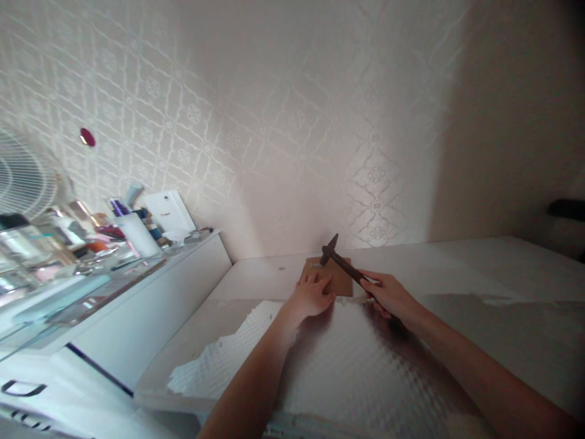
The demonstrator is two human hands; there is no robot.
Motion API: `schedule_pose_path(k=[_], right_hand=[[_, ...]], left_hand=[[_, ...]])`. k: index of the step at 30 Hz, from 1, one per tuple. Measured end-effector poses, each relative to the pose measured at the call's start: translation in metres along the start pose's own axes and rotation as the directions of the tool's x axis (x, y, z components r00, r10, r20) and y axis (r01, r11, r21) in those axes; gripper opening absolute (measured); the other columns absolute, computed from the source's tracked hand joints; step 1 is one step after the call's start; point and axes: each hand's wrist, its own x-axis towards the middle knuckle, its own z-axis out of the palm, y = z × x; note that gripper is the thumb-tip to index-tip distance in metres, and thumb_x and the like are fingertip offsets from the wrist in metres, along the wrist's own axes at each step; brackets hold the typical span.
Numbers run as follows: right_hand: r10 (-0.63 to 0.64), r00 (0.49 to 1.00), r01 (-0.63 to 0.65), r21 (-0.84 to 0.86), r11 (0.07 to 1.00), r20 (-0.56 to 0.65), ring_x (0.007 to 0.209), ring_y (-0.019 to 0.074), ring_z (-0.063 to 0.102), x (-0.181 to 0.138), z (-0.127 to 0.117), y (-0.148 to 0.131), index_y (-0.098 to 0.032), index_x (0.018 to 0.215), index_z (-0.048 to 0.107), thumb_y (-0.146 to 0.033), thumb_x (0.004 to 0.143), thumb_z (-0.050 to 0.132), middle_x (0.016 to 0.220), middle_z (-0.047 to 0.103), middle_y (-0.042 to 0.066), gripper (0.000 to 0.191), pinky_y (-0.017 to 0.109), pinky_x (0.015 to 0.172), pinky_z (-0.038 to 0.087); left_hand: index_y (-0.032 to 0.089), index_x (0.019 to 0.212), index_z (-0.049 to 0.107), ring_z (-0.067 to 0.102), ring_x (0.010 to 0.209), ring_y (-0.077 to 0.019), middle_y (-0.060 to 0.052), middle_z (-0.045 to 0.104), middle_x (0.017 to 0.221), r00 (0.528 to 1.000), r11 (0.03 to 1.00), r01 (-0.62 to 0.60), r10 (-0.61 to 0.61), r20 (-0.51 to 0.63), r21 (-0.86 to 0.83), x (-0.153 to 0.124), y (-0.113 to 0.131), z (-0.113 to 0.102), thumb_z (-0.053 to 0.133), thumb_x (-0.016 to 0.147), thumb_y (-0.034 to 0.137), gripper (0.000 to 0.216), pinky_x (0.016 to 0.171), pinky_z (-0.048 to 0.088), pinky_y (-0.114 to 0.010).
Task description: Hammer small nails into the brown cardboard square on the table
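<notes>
My right hand (385,294) is wrapped round the wooden handle of a hammer (350,268). The hammer's dark head is over the far part of a flat brown piece (342,281), which looks like cardboard or thin board. Small pale marks show on this piece close to the head; I cannot make out what they are. My left hand (314,295) lies on the near left part of the brown piece with its fingers spread. Under my forearms is a white quilted sheet (347,360) with a ragged left edge, spread on the light surface.
At left, a white cabinet (150,305) carries crowded bottles, a white box (170,211) and a pale blue flat case (64,297). A fan (22,174) stands behind them. A patterned wall (292,122) rises directly behind the white surface (461,262).
</notes>
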Motion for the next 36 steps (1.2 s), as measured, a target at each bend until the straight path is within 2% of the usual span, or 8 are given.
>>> schedule_pose_path(k=[14,22,36], right_hand=[[-0.01,1.0,0.01,0.026,1.0,-0.004,0.028,0.0032,0.035,0.0021,-0.001,0.0029,-0.025,0.123,0.044,-0.03,0.079,0.042,0.058,0.044,-0.005,0.044,0.016,0.025,0.024],[-0.001,1.0,0.001,0.048,0.999,0.005,0.028,0.0031,0.034,0.0002,-0.0009,0.0007,-0.026,0.123,0.045,-0.03,0.079,0.043,0.057,0.042,-0.005,0.044,0.016,0.025,0.024],[0.017,1.0,-0.018,0.037,0.999,0.011,0.029,0.0031,0.032,0.0008,-0.0003,0.0015,-0.022,0.124,0.044,-0.03,0.08,0.043,0.053,0.042,-0.005,0.045,0.015,0.026,0.023]], left_hand=[[0.03,0.132,0.025,0.019,0.125,-0.0299,-0.008,0.021,0.139,1.0,1.0,-0.014,0.015,-0.024,0.017,0.0019,-0.0037,0.0042,0.029,0.078,0.059,0.061,0.098,0.02,-0.047],[0.031,0.132,0.023,0.019,0.125,-0.03,-0.008,0.019,0.139,1.0,1.0,0.002,-0.002,0.002,0.013,0.0008,-0.0009,0.0015,0.028,0.078,0.059,0.061,0.098,0.019,-0.047],[0.031,0.132,0.023,0.019,0.125,-0.0296,-0.006,0.02,0.139,1.0,1.0,-0.002,0.002,0.003,0.019,0.0016,-0.0018,0.0023,0.028,0.079,0.059,0.061,0.099,0.019,-0.045]])
